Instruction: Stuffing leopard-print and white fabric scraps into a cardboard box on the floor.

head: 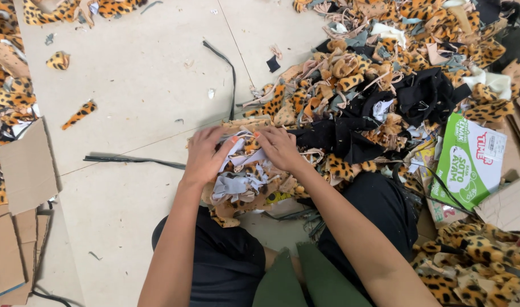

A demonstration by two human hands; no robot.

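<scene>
Bright, even light, soft shadows, sharp focus, slight edge distortion.

Fingertips of both hands under scraps (243,182)
</scene>
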